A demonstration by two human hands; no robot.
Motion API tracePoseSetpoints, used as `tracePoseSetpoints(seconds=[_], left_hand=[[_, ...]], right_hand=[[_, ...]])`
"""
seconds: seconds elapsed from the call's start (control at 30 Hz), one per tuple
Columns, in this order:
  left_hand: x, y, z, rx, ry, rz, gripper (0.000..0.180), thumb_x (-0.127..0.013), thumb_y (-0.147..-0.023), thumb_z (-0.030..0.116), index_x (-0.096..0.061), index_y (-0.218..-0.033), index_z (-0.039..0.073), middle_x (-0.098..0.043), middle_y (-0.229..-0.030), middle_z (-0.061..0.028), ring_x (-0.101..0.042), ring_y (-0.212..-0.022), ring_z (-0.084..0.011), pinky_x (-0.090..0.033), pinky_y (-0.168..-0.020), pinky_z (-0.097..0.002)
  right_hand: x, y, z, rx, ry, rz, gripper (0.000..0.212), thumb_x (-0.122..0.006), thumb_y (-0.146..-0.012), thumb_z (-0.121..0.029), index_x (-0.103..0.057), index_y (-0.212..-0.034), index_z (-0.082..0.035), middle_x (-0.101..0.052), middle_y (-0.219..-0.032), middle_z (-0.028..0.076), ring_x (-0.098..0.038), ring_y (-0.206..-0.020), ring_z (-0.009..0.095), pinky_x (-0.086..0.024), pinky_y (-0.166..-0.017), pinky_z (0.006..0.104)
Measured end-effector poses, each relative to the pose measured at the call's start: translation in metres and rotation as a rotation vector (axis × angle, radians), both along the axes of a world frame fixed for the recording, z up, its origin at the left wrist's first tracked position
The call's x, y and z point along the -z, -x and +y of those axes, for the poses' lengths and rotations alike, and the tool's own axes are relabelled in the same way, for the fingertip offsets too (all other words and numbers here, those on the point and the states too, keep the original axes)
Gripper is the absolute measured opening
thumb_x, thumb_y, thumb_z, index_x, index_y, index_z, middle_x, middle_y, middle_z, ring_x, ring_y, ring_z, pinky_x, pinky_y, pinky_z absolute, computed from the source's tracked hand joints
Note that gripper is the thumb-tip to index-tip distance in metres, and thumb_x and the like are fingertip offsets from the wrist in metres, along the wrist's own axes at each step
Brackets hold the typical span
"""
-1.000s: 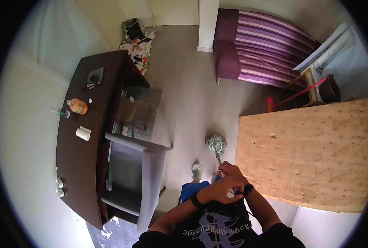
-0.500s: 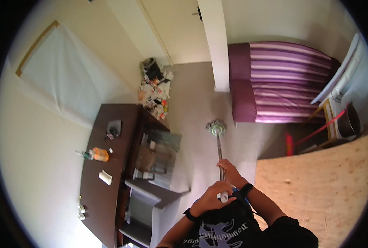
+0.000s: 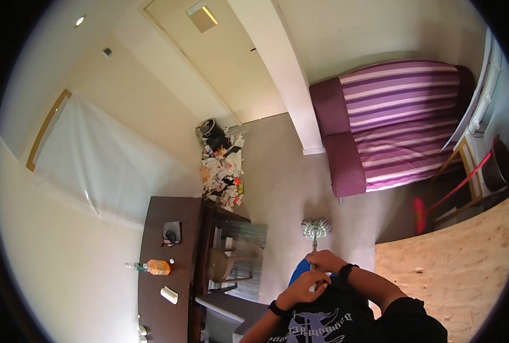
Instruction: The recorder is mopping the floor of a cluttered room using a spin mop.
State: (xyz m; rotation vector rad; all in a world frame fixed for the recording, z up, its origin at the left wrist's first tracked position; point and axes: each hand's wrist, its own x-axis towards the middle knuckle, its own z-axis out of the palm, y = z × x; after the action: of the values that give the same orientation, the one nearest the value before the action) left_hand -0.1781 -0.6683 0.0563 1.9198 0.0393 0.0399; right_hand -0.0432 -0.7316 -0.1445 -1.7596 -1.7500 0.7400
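A mop (image 3: 316, 228) with a round grey-and-green fringed head rests on the floor in front of me. Its metal pole runs back toward my body. Closed round the pole's upper end is my left hand (image 3: 302, 289), close to my black shirt. Farther down the pole, nearer the mop head, my right hand (image 3: 326, 261) also grips it. Dark bands circle both wrists. Part of the pole is hidden behind my fingers.
Scattered litter (image 3: 223, 177) and a tipped bin (image 3: 211, 130) lie by the left wall. A brown table (image 3: 151, 291) and grey chair (image 3: 231, 308) stand left. At right are a purple striped sofa (image 3: 403, 123), red broom (image 3: 419, 216) and wooden board (image 3: 454, 263).
The mop head has come nearer to my body, and both hands have drawn back with the pole. My view has tilted up, showing more of the door and wall.
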Motion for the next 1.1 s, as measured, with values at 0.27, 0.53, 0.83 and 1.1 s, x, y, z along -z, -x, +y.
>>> tracePoseSetpoints(seconds=[0.27,0.53,0.83,1.1], left_hand=[[-0.010,-0.078,0.091,0.196,-0.089,-0.155,0.017,-0.068,-0.081,0.010,-0.066,-0.096,0.004,-0.059,-0.069,-0.0070,-0.061,-0.072,-0.0273,-0.048,-0.069,-0.0377],[-0.005,-0.135,0.267,0.016,-0.043,-0.248,0.015,-0.072,-0.079,0.016,-0.067,-0.090,0.007,-0.062,-0.074,-0.0077,-0.063,-0.077,-0.0305,-0.050,-0.073,-0.0404],[0.022,-0.207,0.429,0.026,0.156,-0.178,0.013,-0.063,-0.087,0.007,-0.065,-0.099,0.003,-0.066,-0.087,-0.0113,-0.066,-0.081,-0.0263,-0.052,-0.076,-0.0365],[0.052,-0.294,0.486,0.113,0.280,-0.153,0.010,-0.060,-0.089,0.009,-0.064,-0.096,0.003,-0.063,-0.083,-0.0095,-0.062,-0.075,-0.0215,-0.048,-0.070,-0.0333]], right_hand=[[-0.045,-0.067,0.086,0.200,-0.008,0.001,0.020,-0.069,-0.086,-0.028,-0.070,-0.104,-0.020,-0.061,-0.106,0.010,-0.067,-0.083,0.034,-0.055,-0.070,0.0413],[-0.028,-0.137,0.255,0.359,-0.119,-0.047,0.036,-0.070,-0.082,-0.031,-0.067,-0.112,-0.012,-0.064,-0.104,0.015,-0.066,-0.083,0.038,-0.054,-0.072,0.0465],[-0.020,-0.217,0.383,0.484,-0.049,-0.183,0.023,-0.067,-0.082,-0.029,-0.060,-0.087,-0.007,-0.063,-0.082,0.014,-0.066,-0.073,0.036,-0.050,-0.061,0.0484],[-0.002,-0.279,0.406,0.529,0.047,-0.229,0.023,-0.071,-0.075,-0.026,-0.059,-0.083,-0.009,-0.061,-0.085,0.012,-0.066,-0.070,0.036,-0.052,-0.059,0.0477]])
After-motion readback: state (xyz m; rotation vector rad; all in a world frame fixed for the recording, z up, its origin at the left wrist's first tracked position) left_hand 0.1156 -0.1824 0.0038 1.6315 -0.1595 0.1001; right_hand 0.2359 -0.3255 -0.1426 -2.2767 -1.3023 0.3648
